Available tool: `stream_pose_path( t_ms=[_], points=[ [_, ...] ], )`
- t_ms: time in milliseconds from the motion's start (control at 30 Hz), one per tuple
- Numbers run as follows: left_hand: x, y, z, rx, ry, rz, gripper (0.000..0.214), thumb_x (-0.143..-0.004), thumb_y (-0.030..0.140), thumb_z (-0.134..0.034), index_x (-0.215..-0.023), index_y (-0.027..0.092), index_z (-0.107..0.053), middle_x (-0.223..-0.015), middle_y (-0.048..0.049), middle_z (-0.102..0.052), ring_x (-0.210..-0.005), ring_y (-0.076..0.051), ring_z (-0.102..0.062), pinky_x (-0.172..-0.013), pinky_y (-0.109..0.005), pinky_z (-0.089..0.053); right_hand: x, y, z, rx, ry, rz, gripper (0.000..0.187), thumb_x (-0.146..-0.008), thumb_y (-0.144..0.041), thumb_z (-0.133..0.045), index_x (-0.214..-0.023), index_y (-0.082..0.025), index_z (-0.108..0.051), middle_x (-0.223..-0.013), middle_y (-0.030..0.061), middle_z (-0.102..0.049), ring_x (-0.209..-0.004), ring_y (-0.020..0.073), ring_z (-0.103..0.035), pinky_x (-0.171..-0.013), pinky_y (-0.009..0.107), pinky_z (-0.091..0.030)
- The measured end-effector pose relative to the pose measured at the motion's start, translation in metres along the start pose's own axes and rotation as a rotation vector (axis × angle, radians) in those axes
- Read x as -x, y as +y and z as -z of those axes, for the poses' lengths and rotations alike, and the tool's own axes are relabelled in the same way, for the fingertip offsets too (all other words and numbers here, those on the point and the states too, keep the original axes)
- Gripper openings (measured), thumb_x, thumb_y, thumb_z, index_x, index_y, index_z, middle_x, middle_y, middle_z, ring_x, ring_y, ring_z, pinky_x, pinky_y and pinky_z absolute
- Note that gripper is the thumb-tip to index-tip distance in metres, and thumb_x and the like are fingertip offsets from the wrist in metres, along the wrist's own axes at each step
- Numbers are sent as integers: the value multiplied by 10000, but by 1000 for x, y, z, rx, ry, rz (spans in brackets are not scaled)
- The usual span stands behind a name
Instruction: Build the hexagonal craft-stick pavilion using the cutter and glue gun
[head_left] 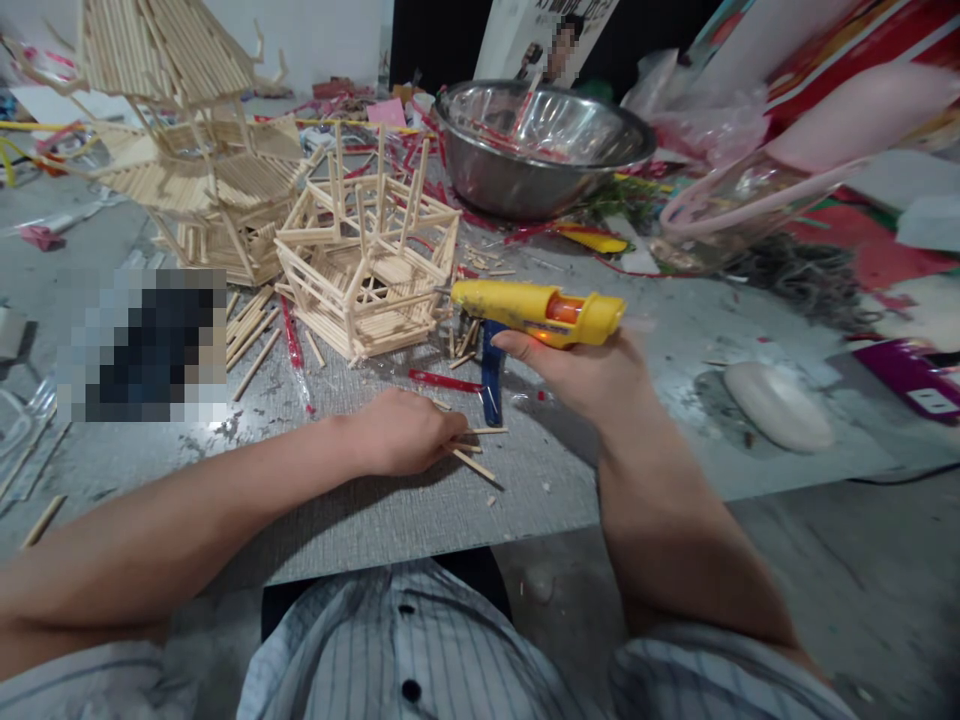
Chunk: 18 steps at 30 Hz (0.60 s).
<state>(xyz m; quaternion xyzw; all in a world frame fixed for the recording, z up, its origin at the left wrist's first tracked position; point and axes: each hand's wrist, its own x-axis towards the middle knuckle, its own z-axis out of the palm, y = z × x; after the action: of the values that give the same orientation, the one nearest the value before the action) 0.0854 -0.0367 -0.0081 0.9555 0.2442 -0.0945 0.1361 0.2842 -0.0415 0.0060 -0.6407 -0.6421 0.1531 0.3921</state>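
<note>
In my right hand (600, 375) is a yellow hot glue gun (517, 305), its nozzle pointing left toward a small frame (405, 310) built of thin wooden sticks. An orange light glows near its handle. My left hand (409, 430) rests low over the table with its fingers closed around a few wooden sticks (474, 463), whose ends poke out to the right. Behind the small frame, to the left, rises a taller pagoda-like stick model (202, 180) with layered roofs. The dark blue stand (491, 385) shows just below the glue gun.
A steel bowl (487, 175) stands at the back. Loose sticks (251, 325) and a red plastic strip (291, 335) lie left of the small frame. On the right are a pink-rimmed basket (690, 215), a white rounded object (780, 405) and a purple box (907, 375). The table edge (525, 540) runs before me.
</note>
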Motion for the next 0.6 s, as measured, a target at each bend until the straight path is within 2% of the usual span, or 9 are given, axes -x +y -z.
stream_pose_path(
  t_ms=[200, 333, 433, 467, 533, 600],
  points=[
    [-1, 1, 1, -31, -16, 20, 216, -944, 308, -476, -977, 204, -663, -765, -34, -702, -631, -162, -623, -490, -276, -160, 3, 3, 1, 23, -12, 68, 222, -740, -473, -719, -838, -274, -718, -900, 23, -744, -916, 279, -706, -845, 454, -579],
    [0, 1, -1, -42, -12, 23, 207, -939, 298, -478, -983, 214, -662, -760, -31, -697, -641, -167, -624, -499, -272, -179, 3, 3, 4, 121, 100, 94, 259, -696, -480, -750, -823, -258, -710, -835, 34, -739, -854, 301, -708, -799, 489, -576],
    [1, 1, -2, -48, 5, 26, 221, -942, 299, -463, -958, 208, -664, -747, -38, -692, -627, -162, -615, -502, -270, -188, 1, 0, 12, 67, 177, 57, 293, -608, -434, -824, -803, -256, -698, -796, 16, -727, -844, 285, -701, -829, 481, -560],
    [2, 1, -2, -48, 13, 26, 219, -938, 295, -466, -949, 206, -665, -748, -39, -692, -621, -159, -609, -505, -267, -192, -1, 1, 17, 19, 218, 22, 308, -579, -420, -845, -778, -249, -683, -765, 10, -716, -791, 259, -692, -804, 455, -562],
    [4, 2, -1, -47, 36, 28, 194, -915, 279, -487, -936, 209, -666, -760, -38, -696, -624, -157, -601, -515, -260, -210, -6, 7, 26, -98, 318, -63, 333, -583, -433, -845, -738, -230, -631, -690, 2, -676, -604, 178, -621, -657, 373, -547],
    [6, 3, 4, -44, 78, 42, 167, -877, 238, -509, -922, 221, -669, -781, -31, -700, -642, -159, -597, -528, -255, -231, -14, 20, 36, -234, 411, -124, 326, -690, -463, -774, -783, -212, -588, -666, -7, -647, -446, 98, -478, -477, 287, -446]
  ],
)
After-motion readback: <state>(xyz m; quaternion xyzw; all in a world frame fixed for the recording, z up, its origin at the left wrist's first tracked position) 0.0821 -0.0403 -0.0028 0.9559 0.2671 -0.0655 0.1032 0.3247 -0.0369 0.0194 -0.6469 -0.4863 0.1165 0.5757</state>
